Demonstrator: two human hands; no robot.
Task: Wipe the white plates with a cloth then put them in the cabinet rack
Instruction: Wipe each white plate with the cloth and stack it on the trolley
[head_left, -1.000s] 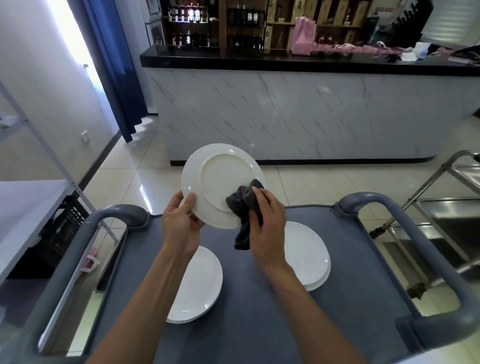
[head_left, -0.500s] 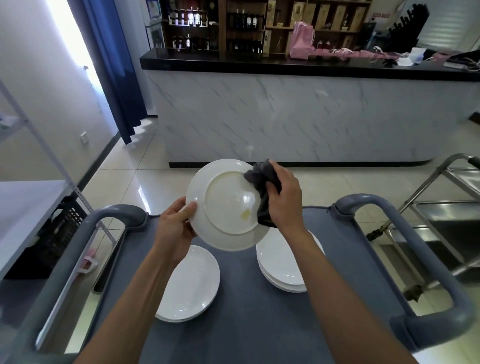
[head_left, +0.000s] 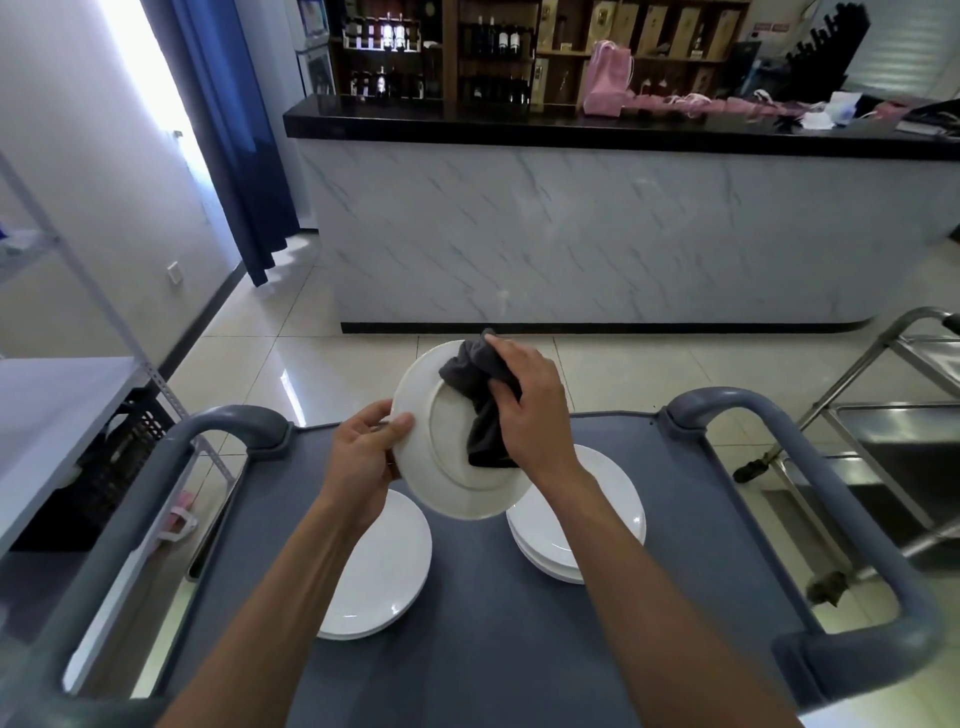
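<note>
I hold a white plate (head_left: 441, 467) tilted above the grey cart (head_left: 493, 649), its underside with the foot ring facing me. My left hand (head_left: 363, 457) grips the plate's left rim, thumb on the near face. My right hand (head_left: 530, 410) clutches a dark grey cloth (head_left: 478, 395) and presses it against the plate's upper right part. On the cart lie a pile of white plates at the left (head_left: 379, 582) and another pile at the right (head_left: 587, 530), both partly hidden by my arms.
The cart has raised grey handles at left (head_left: 234, 426) and right (head_left: 727, 410). A metal shelf unit (head_left: 62, 415) stands at the left, a steel trolley (head_left: 893, 457) at the right. A marble-fronted counter (head_left: 597, 234) crosses the room ahead.
The plate has been turned and tilted in my left hand. My right hand with the cloth moved from the plate's lower right up to its upper edge.
</note>
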